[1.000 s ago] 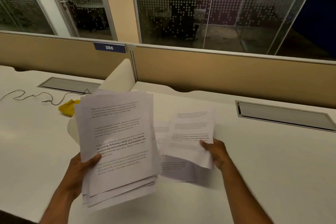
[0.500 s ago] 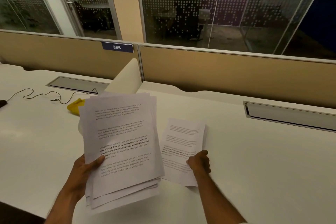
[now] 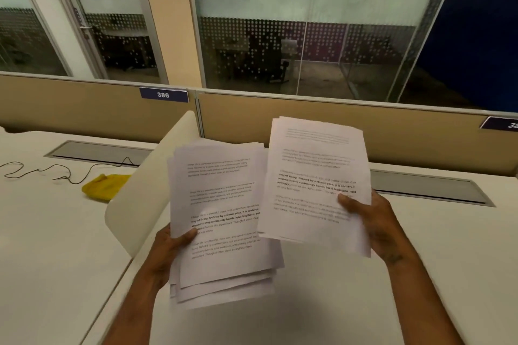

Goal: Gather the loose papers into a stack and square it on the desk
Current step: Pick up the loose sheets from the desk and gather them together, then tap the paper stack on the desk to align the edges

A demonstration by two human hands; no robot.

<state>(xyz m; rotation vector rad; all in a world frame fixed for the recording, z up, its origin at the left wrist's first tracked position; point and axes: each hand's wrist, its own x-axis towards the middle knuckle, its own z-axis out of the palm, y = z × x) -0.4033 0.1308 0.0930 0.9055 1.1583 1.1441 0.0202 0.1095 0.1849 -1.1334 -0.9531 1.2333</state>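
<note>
An uneven stack point(image 3: 221, 221) is clamped in the left hand point(image 3: 168, 249) at frame centre, while further sheets point(image 3: 316, 176) are pinched by the right hand point(image 3: 370, 218) for merging above the tabletop point(image 3: 420, 274).

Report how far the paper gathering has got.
Mostly gathered: the left hand holds an uneven stack, edges fanned. In hand: the right hand lifts a smaller batch of sheets beside it, overlapping its right edge. Left: merging both, then squaring them on the desk.
</note>
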